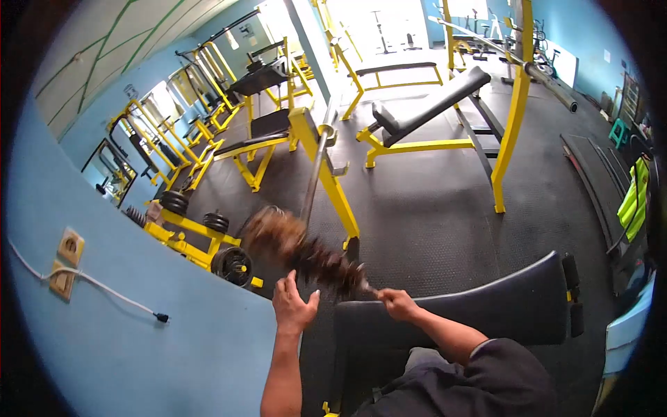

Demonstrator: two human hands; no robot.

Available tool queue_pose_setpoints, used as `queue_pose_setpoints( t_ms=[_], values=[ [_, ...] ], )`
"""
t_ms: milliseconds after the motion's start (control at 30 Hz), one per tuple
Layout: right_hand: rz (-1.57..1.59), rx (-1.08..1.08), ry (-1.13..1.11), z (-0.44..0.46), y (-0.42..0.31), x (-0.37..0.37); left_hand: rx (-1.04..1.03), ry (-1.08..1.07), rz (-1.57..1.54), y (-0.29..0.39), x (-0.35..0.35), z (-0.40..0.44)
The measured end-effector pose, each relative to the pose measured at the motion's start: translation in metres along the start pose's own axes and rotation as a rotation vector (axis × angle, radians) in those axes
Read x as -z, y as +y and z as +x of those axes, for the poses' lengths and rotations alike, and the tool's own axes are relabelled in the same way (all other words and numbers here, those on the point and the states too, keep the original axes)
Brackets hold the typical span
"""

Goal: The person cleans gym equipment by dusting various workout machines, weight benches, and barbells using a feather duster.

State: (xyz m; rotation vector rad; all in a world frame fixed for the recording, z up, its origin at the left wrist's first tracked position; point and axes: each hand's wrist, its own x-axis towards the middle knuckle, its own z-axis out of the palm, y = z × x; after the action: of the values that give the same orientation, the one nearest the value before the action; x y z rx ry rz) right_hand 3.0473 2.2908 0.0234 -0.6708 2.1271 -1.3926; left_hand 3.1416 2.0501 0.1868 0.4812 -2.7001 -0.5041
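My right hand (398,304) is closed around the thin handle of a brown feather duster (326,267). The duster stretches away to the left, its feathers smeared by motion, and its tip overlaps the lower end of a metal barbell bar (317,167) in view; whether they touch I cannot tell. My left hand (294,304) is raised just below the feathers with its fingers apart, holding nothing. Under my right forearm lies a black padded bench (479,306).
A blue wall (139,278) with sockets and a hanging cable (111,292) borders the left. Yellow uprights (513,132) carry another bar (549,83) near an inclined bench (434,104). Weight plates (233,266) sit on a low yellow rack. A treadmill-like black deck (590,187) stands right.
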Motion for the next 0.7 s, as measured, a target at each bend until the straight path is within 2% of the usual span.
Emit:
queue_pose_setpoints(
  t_ms=[67,200,267,300,367,467,533,600,700],
  values=[
    [0.143,-0.204,0.245,0.042,0.002,0.008,-0.086,-0.124,0.206,0.0,-0.009,0.031],
    [0.248,-0.081,0.373,0.114,-0.017,0.031,-0.009,-0.227,0.199,0.015,-0.03,0.115],
    [0.074,-0.019,0.343,0.137,-0.032,0.047,-0.03,-0.264,0.237,0.013,-0.055,0.158],
    [0.092,-0.034,0.361,0.153,-0.03,0.049,-0.022,-0.275,0.311,0.018,-0.066,0.18],
    [0.217,-0.179,0.629,0.183,-0.02,0.047,-0.017,-0.32,0.418,0.027,-0.085,0.225],
    [0.368,-0.253,0.442,0.187,-0.001,0.014,-0.045,-0.35,0.526,0.034,-0.112,0.278],
    [0.425,-0.234,0.441,0.193,-0.006,0.001,-0.015,-0.42,0.575,0.047,-0.121,0.302],
    [0.578,-0.32,0.416,0.193,-0.011,-0.005,0.022,-0.424,0.611,0.041,-0.128,0.307],
    [0.611,-0.36,0.371,0.214,-0.005,-0.023,-0.1,-0.313,0.649,0.043,-0.132,0.303]
  ],
)
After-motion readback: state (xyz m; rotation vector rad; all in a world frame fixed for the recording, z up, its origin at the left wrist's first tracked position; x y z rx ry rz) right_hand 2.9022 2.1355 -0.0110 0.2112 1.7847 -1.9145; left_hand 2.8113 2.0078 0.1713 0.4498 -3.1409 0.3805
